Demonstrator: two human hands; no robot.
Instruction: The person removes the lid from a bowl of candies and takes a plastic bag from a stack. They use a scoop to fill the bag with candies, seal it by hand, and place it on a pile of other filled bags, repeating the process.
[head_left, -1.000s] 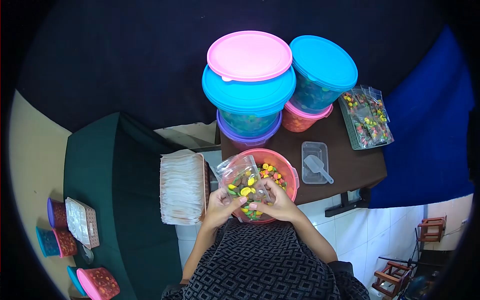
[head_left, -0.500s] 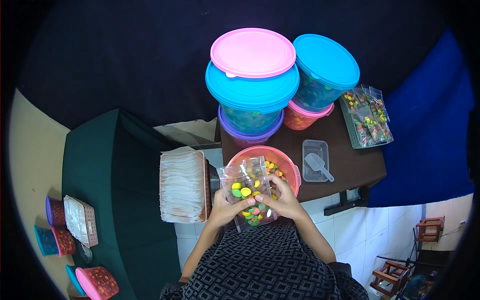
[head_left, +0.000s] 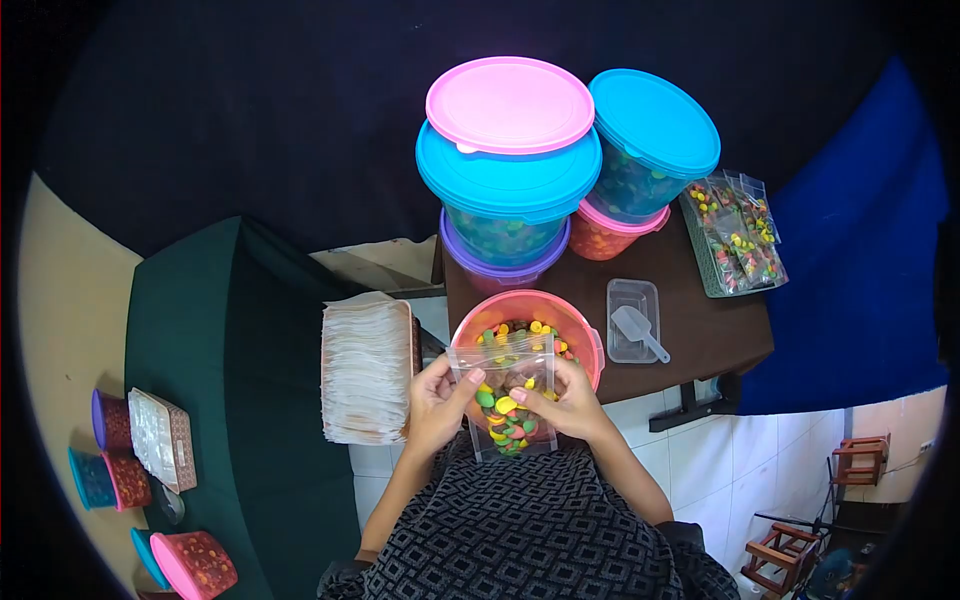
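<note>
While filled with yellow, green and reddish pieces, clear bag (head_left: 508,405) hangs upright between left hand (head_left: 437,403) and right hand (head_left: 577,405), thumbs on front, both gripping its sides

**Bright middle, black rim**

Glare whitens the floor tiles (head_left: 735,455) at lower right; a soft sheen lies on the pink lid (head_left: 510,104), upper centre. The backdrop (head_left: 250,120) sinks into darkness. Wide-angle distortion bends the outer frame.

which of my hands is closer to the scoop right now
Right. Your right hand holds the right side of the bag, with the scoop ahead of it and to its right. Your left hand holds the bag's left side, farther off.
</note>
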